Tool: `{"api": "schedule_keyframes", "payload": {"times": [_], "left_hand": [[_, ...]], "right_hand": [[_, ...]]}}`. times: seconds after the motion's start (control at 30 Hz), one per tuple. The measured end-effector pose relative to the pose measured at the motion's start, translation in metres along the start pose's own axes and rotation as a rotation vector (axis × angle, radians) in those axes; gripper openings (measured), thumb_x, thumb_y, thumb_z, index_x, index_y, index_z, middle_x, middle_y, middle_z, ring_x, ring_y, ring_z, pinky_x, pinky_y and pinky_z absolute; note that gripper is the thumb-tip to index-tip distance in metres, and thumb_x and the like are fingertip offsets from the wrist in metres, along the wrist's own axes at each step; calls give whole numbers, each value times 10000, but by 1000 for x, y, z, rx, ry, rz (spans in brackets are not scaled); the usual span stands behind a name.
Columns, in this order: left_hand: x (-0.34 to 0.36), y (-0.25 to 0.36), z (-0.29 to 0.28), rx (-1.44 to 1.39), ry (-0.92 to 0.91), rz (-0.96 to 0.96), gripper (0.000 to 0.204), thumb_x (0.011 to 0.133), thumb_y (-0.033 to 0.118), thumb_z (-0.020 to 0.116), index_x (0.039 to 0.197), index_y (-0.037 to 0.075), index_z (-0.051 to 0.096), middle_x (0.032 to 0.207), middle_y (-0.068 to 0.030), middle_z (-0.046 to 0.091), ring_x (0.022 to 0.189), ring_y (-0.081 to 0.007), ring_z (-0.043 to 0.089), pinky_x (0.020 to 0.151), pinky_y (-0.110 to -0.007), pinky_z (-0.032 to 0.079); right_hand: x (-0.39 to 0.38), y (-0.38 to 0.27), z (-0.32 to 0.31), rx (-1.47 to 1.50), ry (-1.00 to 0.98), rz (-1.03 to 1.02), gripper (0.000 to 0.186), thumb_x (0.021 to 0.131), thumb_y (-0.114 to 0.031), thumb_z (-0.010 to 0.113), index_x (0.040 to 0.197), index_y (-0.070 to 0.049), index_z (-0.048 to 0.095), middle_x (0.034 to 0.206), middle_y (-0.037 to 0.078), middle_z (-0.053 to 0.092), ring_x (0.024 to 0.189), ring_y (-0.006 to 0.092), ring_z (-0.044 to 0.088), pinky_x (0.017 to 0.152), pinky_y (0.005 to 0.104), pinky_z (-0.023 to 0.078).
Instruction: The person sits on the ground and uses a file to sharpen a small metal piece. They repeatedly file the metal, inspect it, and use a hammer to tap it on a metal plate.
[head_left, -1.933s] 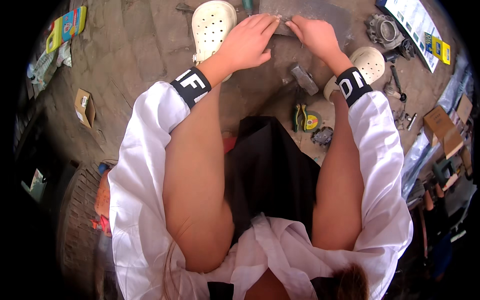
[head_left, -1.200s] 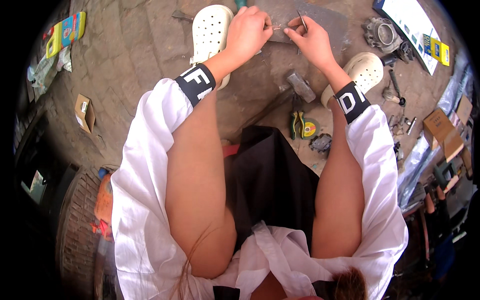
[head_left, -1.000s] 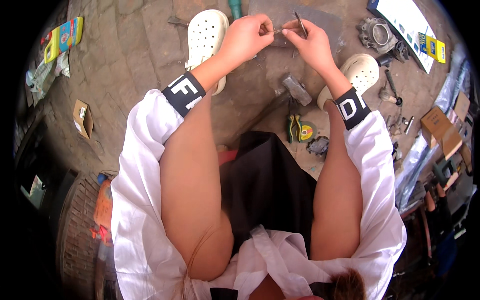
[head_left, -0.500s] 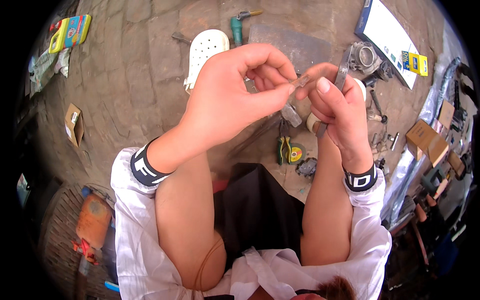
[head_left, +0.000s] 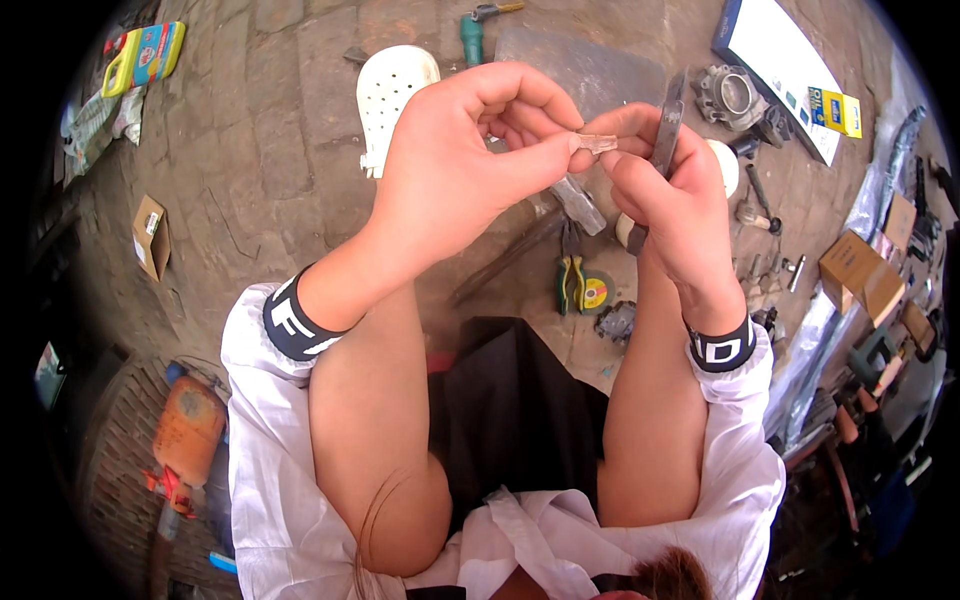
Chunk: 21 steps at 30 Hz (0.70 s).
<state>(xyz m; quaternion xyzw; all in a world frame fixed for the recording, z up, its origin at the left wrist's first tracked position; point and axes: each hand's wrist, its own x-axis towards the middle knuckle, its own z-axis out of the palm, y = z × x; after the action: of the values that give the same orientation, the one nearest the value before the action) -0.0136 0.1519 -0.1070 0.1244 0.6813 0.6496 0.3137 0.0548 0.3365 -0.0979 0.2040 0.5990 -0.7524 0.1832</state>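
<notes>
Between the thumb and fingertips of my left hand (head_left: pixel 455 165) is pinched a small, flat, brownish piece (head_left: pixel 597 143) with rough edges. My right hand (head_left: pixel 680 200) is closed round a narrow dark metal strip (head_left: pixel 668 135), which runs upright across its fingers. The thumb and index fingertips of that hand come close to the free end of the small piece; whether they touch it I cannot tell. Below the hands lie a hammer (head_left: pixel 578 206) with its head partly showing, and pliers (head_left: pixel 571 287) with green and yellow handles. A dark flat metal plate (head_left: pixel 585 75) lies beyond my fingers.
A round yellow-green item (head_left: pixel 596 294) and a grey metal part (head_left: pixel 615 321) lie beside the pliers. Farther right are a metal throttle-like part (head_left: pixel 730 96), a large white box (head_left: pixel 780 70) and an open cardboard box (head_left: pixel 862 277). A teal-handled tool (head_left: pixel 472 40) lies at the far side.
Both hands have shifted slightly away from me. My right thumb has moved down towards the small piece, which now lies more level and shows more fully.
</notes>
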Motion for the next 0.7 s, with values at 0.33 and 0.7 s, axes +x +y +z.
{"api": "schedule_keyframes", "payload": {"times": [0.33,0.7], "left_hand": [[6,0,12,-122,48,-28,121,824,52,709,931,12,668,814,-31,722,751,-38,621,685,-190,469],[12,1,10,-248,29,-129,137,887,19,666,1022,9,655,923,-30,689,857,-66,629,740,-199,487]], "right_hand": [[-2,-2,-9,-24,4,-38,138,901,-45,582,1003,11,655,873,57,725,754,35,592,658,186,440],[3,-9,-15,-109,68,-72,121,913,-87,634,985,6,663,802,23,696,770,48,598,717,208,459]]}}
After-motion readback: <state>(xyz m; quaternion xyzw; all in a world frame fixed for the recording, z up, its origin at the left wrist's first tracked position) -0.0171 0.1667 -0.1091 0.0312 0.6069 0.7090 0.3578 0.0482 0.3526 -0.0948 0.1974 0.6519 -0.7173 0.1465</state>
